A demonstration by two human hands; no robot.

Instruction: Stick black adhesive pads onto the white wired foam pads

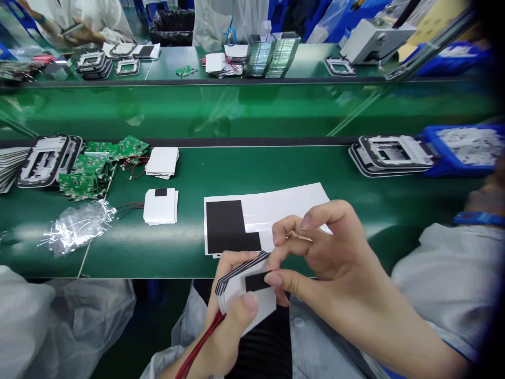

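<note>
Your green table holds a white sheet with a black patch. Left of it, you have two piles of white squares, then a clear bag, green boards and frames. Right of it sit more frames and a blue bin.

An electronics assembly workshop: circuit boards heap left of the fingers, plastic frames stack to their right, and beyond stands what seems another workbench.
</note>
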